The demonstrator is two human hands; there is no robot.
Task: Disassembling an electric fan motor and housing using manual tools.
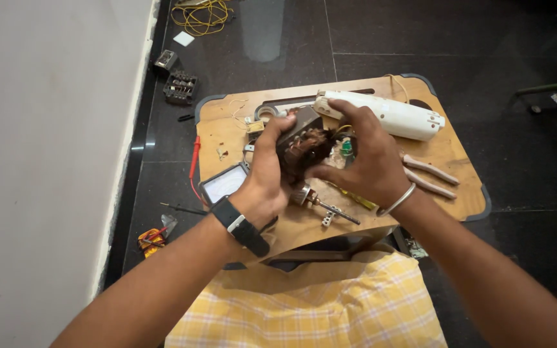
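Over a small wooden lap table [449, 151], both my hands hold a dark motor stator [304, 143] with copper windings. My left hand [267, 174], with a black wristwatch, grips its left side, thumb on top. My right hand [369, 158], with a metal bangle, closes around its right side, fingers on the windings. Just below the hands a motor rotor [320, 203] with a steel shaft lies on the table.
A white plastic appliance housing [388, 116] lies at the table's back, pliers [430, 175] with pale handles at the right, and a multimeter [224, 183] with a red probe lead at the left edge. On the dark floor sit yellow wire [202, 16], a black part [180, 87], small tools.
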